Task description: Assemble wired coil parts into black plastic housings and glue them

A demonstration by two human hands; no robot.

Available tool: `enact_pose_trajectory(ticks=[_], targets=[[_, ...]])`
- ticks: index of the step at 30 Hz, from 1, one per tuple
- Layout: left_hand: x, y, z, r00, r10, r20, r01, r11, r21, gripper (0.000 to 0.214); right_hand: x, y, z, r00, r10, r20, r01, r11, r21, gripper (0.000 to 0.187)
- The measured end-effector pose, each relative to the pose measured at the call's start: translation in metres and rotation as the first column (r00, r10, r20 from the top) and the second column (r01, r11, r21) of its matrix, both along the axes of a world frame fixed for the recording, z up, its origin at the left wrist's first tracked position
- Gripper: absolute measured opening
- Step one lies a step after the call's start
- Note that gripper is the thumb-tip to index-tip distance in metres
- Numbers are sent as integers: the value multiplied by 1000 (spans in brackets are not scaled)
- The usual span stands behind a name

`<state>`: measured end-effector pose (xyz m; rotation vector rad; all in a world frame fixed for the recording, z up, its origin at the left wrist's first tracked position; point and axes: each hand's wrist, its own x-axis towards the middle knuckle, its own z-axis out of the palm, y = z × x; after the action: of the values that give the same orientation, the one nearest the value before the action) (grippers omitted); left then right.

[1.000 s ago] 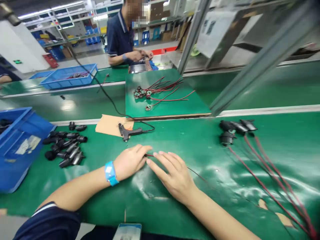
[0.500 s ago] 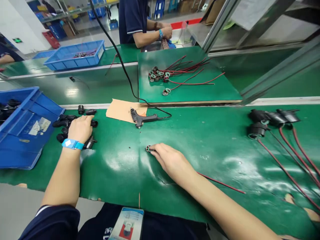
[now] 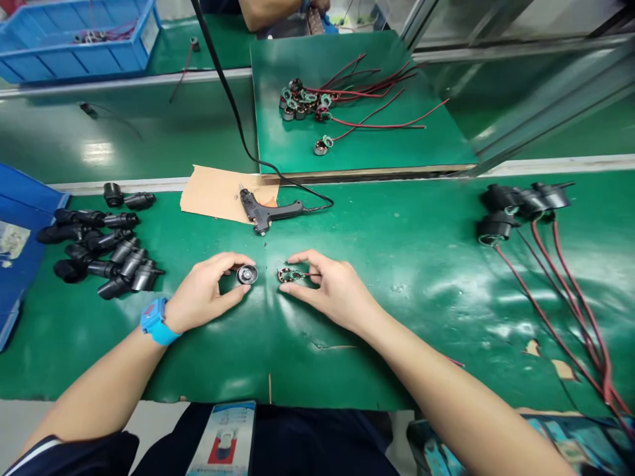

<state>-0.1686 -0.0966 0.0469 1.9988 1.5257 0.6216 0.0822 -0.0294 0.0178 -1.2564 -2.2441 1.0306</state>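
My left hand (image 3: 206, 291), with a blue wristband, holds a small black round motor housing (image 3: 247, 274) between thumb and fingers. Its open end faces up and shows a central post. Close by on the right, my right hand (image 3: 337, 291) has thumb and index finger around a motor stator (image 3: 286, 274), a small ring with copper windings. A thin lead runs from it under the palm, and a red wire end (image 3: 455, 361) comes out beyond the forearm. A small gap separates housing and stator. The right hand's other fingers are mostly hidden.
A black glue gun (image 3: 268, 210) lies on cardboard (image 3: 208, 195). Several black housings (image 3: 114, 248) lie left, beside a blue bin (image 3: 24, 218). Wired assemblies (image 3: 501, 225) are at right. More stators (image 3: 302, 102) sit on a raised green board (image 3: 357, 149). A co-worker's arm (image 3: 275, 12) is beyond.
My left hand has moved right from the pile of housings to mid-table, now with one housing in it. My right hand stays around the stator, its fingers wider apart. The view has tilted down.
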Motion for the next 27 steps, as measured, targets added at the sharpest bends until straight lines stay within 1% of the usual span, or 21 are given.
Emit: enact_pose_trajectory(ticks=[3,5,7,10,13,15,17,19,22,24,27], targets=[[3,1,-8,998,8,66,-4,998,-66,25,-4,0,-6,1000,-12,25,10,997,80,28],[4,2,-10,996,5,93,3,996,-87,27,-3,1,-8,1000,-10,18,8,994,107,22],[5,1,-11,994,-15,110,26,995,-100,28,1,1,-8,1000,-23,-19,25,992,123,21],[10,-2,-12,988,-2,156,23,991,-135,28,7,-2,-1,991,-60,-123,71,994,86,22],[17,-3,-16,974,36,225,-7,992,-126,28,7,-9,11,970,-91,-226,109,992,67,23],[23,-4,-19,968,40,246,-18,996,-91,31,5,-15,18,958,-67,-279,99,990,102,23],[29,-4,-22,973,45,227,-34,998,-53,35,1,-21,22,947,-32,-320,80,987,137,23],[35,-4,-23,981,42,190,-41,999,-13,37,-2,-25,22,937,4,-351,53,987,153,23],[40,-4,-23,993,10,115,-14,999,34,39,-6,-28,19,927,87,-364,-15,980,197,22],[40,-5,-22,995,1,95,-6,999,50,32,-7,-28,16,931,132,-341,-50,970,239,22],[38,-6,-22,983,-18,184,15,1000,15,29,-7,-28,13,940,156,-303,-82,966,244,22]])
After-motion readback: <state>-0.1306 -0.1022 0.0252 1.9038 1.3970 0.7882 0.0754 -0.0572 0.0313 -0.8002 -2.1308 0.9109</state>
